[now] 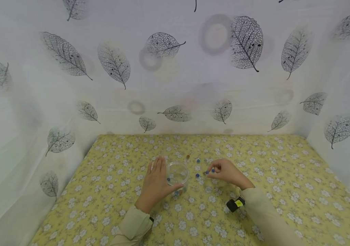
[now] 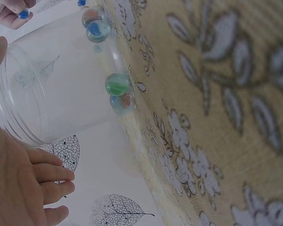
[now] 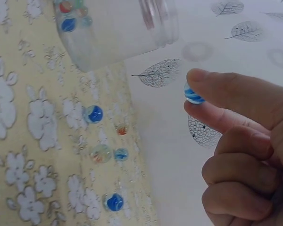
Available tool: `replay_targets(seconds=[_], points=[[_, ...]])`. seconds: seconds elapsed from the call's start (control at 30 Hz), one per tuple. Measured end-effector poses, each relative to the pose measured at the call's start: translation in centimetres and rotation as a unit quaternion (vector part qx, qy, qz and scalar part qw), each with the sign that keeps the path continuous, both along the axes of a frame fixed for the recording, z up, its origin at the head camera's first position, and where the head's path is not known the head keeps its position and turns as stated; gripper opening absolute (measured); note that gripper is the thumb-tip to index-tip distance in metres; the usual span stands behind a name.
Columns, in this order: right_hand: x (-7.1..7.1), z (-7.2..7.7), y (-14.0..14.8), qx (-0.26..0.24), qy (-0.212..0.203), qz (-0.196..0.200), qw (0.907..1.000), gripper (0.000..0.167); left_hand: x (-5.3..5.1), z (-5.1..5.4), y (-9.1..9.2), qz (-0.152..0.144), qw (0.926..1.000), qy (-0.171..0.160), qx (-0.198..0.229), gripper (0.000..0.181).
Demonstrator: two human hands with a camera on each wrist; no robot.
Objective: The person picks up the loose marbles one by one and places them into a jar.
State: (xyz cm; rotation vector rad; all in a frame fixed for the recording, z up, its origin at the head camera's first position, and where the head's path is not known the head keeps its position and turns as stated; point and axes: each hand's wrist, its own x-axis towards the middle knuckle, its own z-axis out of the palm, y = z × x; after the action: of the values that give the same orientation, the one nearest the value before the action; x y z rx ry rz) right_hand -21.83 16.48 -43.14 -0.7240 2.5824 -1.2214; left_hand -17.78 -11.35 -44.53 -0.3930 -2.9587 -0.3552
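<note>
A clear jar [image 1: 188, 176] stands upright on the table with its mouth uncovered. Several glass marbles lie at its bottom, among them a green one [image 2: 118, 84] and a blue one [image 2: 97, 31]. My left hand [image 1: 154, 186] is at the jar's left side, fingers straight and thumb spread across the near side; whether it touches the wall is hard to tell. To the right of the jar, my right hand [image 1: 227, 172] pinches a blue-and-white marble [image 3: 194, 94] between thumb and index finger, above the table. Its other fingers are curled into the palm.
Loose marbles are scattered on the floral tablecloth [image 1: 116, 205] right of the jar: blue ones [image 3: 114, 202], a clear one [image 3: 101, 154] and an orange-brown one [image 3: 122, 129]. A leaf-print sheet [image 1: 193, 78] surrounds the table's back and sides.
</note>
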Motion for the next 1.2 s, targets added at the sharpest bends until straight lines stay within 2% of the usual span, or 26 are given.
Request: replay_targets(seconds=[0.43,0.67,0.93,1.2], points=[[-0.5,1.4,-0.9,-0.015,0.009,-0.013,0.9998,0.016,-0.1,0.0,0.0,0.000,1.0000,0.002,-0.001,0.117],[-0.6,2.2,-1.7,-0.031,0.020,-0.007,0.9993,0.016,-0.1,0.0,0.0,0.001,1.0000,-0.001,-0.006,0.117],[-0.6,2.6,-3.4,-0.034,0.013,-0.011,0.9993,0.018,-0.1,-0.1,0.0,0.001,0.9999,0.002,-0.012,0.117],[-0.8,2.5,-4.5,-0.040,0.011,0.001,0.9992,0.018,-0.1,-0.2,-0.1,-0.002,0.9999,0.004,-0.014,0.118]])
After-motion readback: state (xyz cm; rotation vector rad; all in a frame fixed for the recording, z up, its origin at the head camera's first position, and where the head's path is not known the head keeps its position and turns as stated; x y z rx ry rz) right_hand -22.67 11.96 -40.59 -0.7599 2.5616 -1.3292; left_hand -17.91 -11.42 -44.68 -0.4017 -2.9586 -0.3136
